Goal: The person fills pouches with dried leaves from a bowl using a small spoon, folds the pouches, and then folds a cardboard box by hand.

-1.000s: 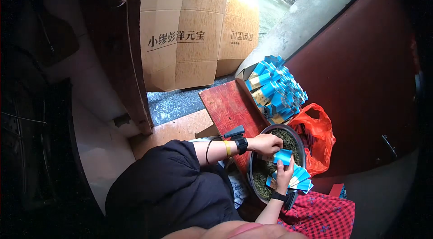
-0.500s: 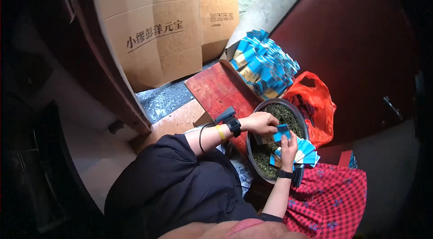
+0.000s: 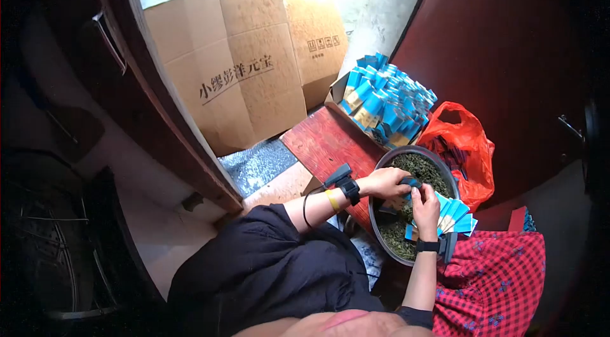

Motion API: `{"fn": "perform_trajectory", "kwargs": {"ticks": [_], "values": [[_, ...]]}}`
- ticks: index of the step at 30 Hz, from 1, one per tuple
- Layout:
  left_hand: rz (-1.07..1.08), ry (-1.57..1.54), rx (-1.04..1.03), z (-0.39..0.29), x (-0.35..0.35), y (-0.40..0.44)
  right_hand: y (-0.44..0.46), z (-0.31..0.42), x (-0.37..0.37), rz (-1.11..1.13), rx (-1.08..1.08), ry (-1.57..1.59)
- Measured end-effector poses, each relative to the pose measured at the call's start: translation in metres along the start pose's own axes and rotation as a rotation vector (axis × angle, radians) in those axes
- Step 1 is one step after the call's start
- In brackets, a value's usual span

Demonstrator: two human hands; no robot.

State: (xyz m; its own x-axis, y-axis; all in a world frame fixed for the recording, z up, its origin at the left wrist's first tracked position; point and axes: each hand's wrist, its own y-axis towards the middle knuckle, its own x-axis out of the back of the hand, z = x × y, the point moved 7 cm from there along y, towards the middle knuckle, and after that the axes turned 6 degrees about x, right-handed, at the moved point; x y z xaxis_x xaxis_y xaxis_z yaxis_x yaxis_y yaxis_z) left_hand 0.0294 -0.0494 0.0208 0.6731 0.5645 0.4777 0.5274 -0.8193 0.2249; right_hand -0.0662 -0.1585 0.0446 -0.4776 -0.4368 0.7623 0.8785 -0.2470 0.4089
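A small blue packet (image 3: 412, 182) is pinched between my left hand (image 3: 382, 182) and my right hand (image 3: 427, 211), both with closed fingers. It looks dark and partly hidden by the fingers. Both hands are over a large round basin (image 3: 455, 175) of dried green leaf bits (image 3: 419, 164). Several blue-and-cream packets (image 3: 454, 215) lie fanned out at the basin's right rim, beside my right hand. Something pale lies on the leaves under my left hand, too covered to make out.
Beyond the basin, a cardboard box (image 3: 337, 96) heaped with blue packets (image 3: 391, 98) stands by a red wooden board (image 3: 327, 140). A red plastic bag (image 3: 480, 159) sits right of the basin, above a red checked cloth (image 3: 492, 273). A large carton (image 3: 235, 76) blocks the doorway.
The camera view has shifted, so the scene sits lower and further right. The packet has turned between my fingers, and my hands are closer together around it.
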Motion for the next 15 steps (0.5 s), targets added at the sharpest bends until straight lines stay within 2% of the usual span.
{"fn": "perform_trajectory", "kwargs": {"ticks": [1, 3, 5, 15], "values": [[0.01, 0.007, -0.013, 0.002, -0.004, 0.002, 0.006, 0.001, -0.001, -0.017, -0.004, -0.003], [-0.159, -0.104, -0.004, 0.007, 0.002, 0.003, 0.017, 0.005, -0.001, -0.127, -0.112, 0.281], [-0.13, -0.129, 0.033, 0.01, 0.0, 0.006, 0.018, -0.008, -0.014, -0.213, -0.035, 0.357], [-0.112, -0.148, 0.023, 0.002, 0.006, 0.003, 0.0, -0.002, -0.013, -0.235, 0.053, 0.259]]}}
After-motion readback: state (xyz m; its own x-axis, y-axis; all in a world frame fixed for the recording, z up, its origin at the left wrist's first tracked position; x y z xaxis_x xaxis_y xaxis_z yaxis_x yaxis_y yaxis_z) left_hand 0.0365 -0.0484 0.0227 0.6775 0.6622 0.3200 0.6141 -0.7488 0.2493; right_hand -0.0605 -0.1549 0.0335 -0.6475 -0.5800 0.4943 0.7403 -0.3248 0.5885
